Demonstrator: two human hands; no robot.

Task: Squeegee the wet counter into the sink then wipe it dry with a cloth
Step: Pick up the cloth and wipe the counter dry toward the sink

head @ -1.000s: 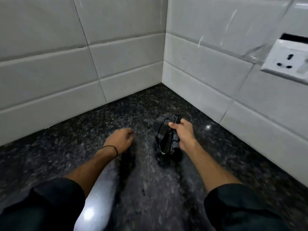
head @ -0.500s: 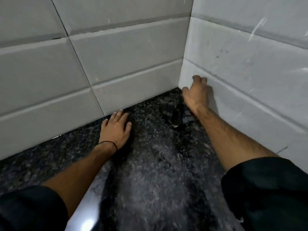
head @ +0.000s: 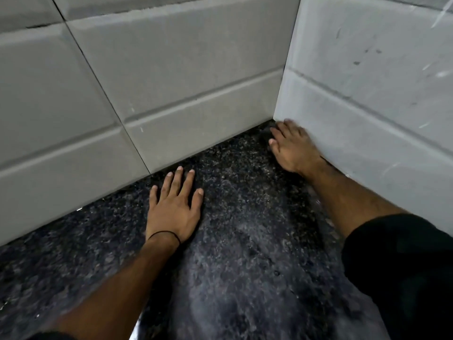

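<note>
My left hand (head: 174, 209) lies flat on the dark speckled granite counter (head: 245, 253), fingers spread, its tips close to the back wall. It holds nothing; a thin black band circles the wrist. My right hand (head: 291, 148) is pressed low into the corner where the two walls meet, palm down and blurred by motion. A dark patch (head: 266, 134) beside its fingers may be the dark checked cloth, which is otherwise hidden. No squeegee or sink is in view.
Pale grey tiled walls close the counter in at the back (head: 171, 82) and on the right (head: 367, 94). A glossy wet streak (head: 137, 332) shows near the bottom edge. Dark sleeves cover both upper arms.
My right hand has dropped from the right wall into the corner, and the cloth that lay beside it has gone out of clear sight. The left hand has stayed flat on the counter.
</note>
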